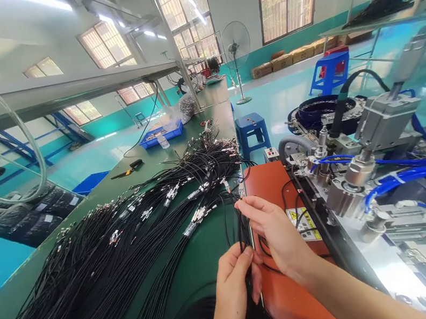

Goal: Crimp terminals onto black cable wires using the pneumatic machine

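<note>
My left hand [233,281] is closed around a small bundle of black cables [241,228] at the edge of the green table. Just above it, my right hand [271,228] pinches the end of one cable between thumb and forefinger. A white connector and bared coloured wire ends show near the tips of the held cables. To the left lie large bundles of black cables [104,270] with silvery and white ends. One tied bunch of cable ends [200,216] rests close to my left hand.
An orange machine base [287,288] with metal cylinders and blue air hoses [415,172] stands at the right. On the green table [195,249] are a yellow-black cutter [128,169] and a blue tray [160,135]. A blue stool [251,128] stands beyond.
</note>
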Demonstrator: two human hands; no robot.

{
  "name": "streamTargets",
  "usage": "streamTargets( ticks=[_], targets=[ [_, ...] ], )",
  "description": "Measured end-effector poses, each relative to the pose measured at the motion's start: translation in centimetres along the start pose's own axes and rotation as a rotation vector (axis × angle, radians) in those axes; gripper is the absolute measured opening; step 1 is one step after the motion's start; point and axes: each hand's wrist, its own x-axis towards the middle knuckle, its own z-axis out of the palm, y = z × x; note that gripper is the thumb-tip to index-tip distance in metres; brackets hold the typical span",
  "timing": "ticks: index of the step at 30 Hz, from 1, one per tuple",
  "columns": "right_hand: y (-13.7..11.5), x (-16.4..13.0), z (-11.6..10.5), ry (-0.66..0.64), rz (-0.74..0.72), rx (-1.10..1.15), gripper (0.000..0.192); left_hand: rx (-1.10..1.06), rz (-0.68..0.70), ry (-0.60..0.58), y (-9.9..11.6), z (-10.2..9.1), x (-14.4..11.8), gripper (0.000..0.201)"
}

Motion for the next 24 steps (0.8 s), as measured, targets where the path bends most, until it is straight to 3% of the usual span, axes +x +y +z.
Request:
streamTargets(
  ticks=[10,15,18,21,24],
  targets=[
    [0.7,-0.3,-0.7,0.005,-0.007,0.044,0.028,0.007,-0.006,-0.023,-0.4,0.0,0.3,0.029],
    [2.0,-1.3,-2.1,0.074,-0.031,-0.009,0.048,-0.023,0.003,-0.013,0.2,0.0,0.3,0.032],
    [3.1,-2.5,-3.2,0.068,0.020,-0.052,0.045,-0.028,0.006,-0.008,0.2,0.1,0.4,0.031],
    [4.2,-3.9,-4.4,-0.033,0.018,-0.188,0.036,-0.024,-0.009,0.006,0.8,0.1,0.2,0.032],
    [4.9,-5.9,-5.7,-0.307,-0.030,-0.564,0.027,0.046,0.035,0.035,2.8,-0.3,0.2,0.034]
  ],
)
